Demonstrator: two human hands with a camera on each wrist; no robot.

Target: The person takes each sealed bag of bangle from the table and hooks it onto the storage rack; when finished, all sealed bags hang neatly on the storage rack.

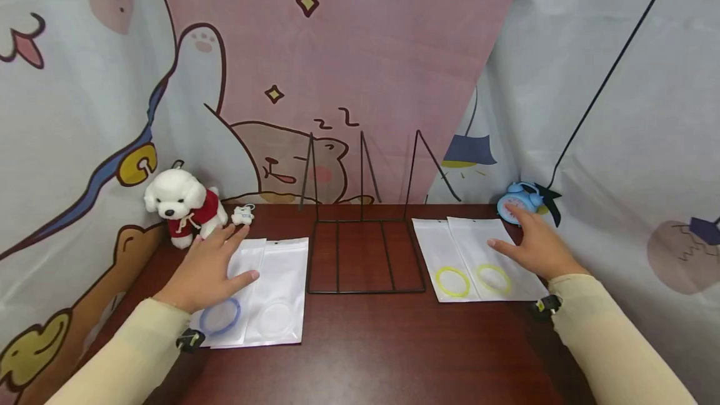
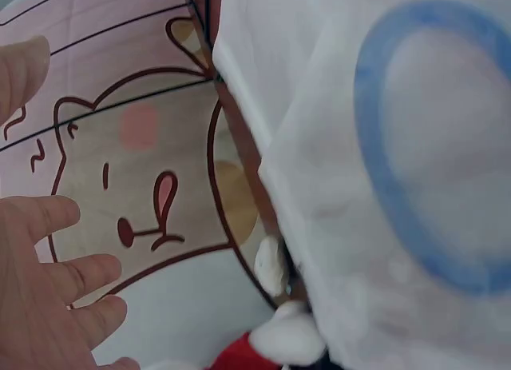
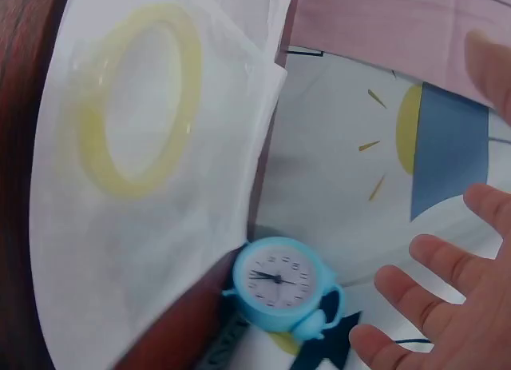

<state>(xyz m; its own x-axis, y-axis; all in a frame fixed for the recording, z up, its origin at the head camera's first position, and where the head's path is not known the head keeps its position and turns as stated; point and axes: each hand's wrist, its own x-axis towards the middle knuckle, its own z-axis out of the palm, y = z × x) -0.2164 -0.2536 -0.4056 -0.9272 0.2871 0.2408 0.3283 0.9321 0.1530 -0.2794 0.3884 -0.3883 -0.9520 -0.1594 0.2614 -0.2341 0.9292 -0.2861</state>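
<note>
My left hand hovers with spread fingers over the left pair of white bags and holds nothing. One of those bags has a blue ring in it; the bag beside it contains a whitish ring. Over on the right, my right hand is spread above another overlapping pair of white bags, its fingers free of any object. A yellow ring shows in one bag and a paler yellow ring in the other. Between the two pairs stands a black wire rack.
A plush white dog in a red top sits at the back left, beside a small white figure. A light-blue alarm clock stands at the back right. Printed cloth hangs behind the dark red-brown table.
</note>
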